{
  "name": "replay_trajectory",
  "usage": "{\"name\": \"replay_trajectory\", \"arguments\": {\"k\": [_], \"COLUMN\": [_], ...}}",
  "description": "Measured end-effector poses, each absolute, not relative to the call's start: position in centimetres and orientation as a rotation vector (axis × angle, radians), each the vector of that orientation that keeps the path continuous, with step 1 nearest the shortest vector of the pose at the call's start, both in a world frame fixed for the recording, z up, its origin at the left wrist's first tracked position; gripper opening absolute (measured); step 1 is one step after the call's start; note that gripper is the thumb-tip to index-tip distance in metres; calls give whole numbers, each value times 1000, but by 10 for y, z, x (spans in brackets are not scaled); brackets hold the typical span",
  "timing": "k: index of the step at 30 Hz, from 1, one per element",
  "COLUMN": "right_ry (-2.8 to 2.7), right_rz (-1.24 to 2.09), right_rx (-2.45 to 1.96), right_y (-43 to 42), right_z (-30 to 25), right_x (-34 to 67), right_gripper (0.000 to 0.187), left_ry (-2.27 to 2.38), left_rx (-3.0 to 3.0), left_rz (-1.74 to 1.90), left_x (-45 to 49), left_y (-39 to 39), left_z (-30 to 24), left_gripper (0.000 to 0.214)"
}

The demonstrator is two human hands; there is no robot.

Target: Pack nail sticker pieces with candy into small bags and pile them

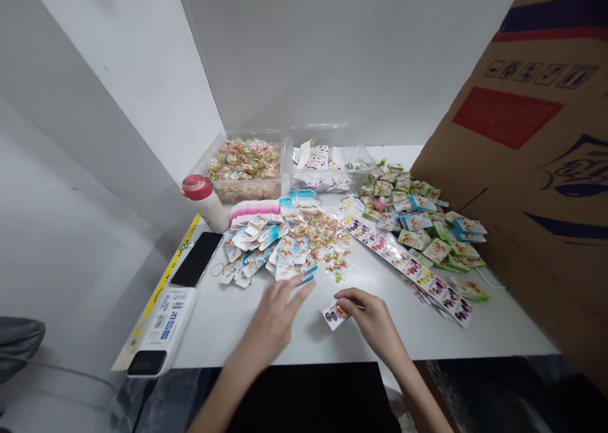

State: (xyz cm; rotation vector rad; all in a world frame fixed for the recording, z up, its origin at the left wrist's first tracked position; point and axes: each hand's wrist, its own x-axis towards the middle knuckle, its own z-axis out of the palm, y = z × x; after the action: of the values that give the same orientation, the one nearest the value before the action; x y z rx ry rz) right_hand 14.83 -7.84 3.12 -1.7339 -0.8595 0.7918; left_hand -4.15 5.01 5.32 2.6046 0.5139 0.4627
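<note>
"What has the right hand (373, 322) got?"

"Its fingers are curled almost shut, pinching a small printed card (334, 316) by one end. Something tiny, yellow and red, sits at the fingertips, though from the head camera it's hard to say what."

"And the left hand (270, 322)?"

"Open, fingers spread, holding nothing that shows. Its fingertips are just at a blue-edged card (304, 280) at the front of the heap of loose cards (256, 249)."

"Any advice on handling?"

"A pinch at the card's end leaves most of its printed face showing. Low over the white table (228, 338), the card stays well apart from the small bright sachets (323, 230), and any tiny piece that slips won't get lost among them."
</note>
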Motion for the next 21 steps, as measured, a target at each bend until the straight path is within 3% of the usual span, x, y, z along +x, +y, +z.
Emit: {"name": "replay_trajectory", "arguments": {"k": [2,4,8,12,15,17,21], "right_ry": [-822,-815,-800,-766,-724,-699,-681], "right_rz": [751,759,751,751,778,784,785], "right_rx": [-1739,-1709,-1676,-1630,-1566,-1510,-1399], "right_y": [-80,-79,-77,-81,-85,-85,-80], "right_z": [34,37,39,43,49,56,71], "right_x": [154,156,156,158,159,156,145], "right_gripper": [21,24,26,25,24,22,17], "left_ry": [551,430,182,239,432,555,532], "left_rx": [2901,3079,3167,3035,2489,1906,968], "left_rz": [431,326,241,423,646,660,285], "left_x": [-41,-34,-17,-18,-26,-30,-34], "left_y": [82,110,143,145,126,104,52], "left_z": [62,65,68,81,92,94,84], "left_gripper": [87,88,48,29,19,27,45]}}
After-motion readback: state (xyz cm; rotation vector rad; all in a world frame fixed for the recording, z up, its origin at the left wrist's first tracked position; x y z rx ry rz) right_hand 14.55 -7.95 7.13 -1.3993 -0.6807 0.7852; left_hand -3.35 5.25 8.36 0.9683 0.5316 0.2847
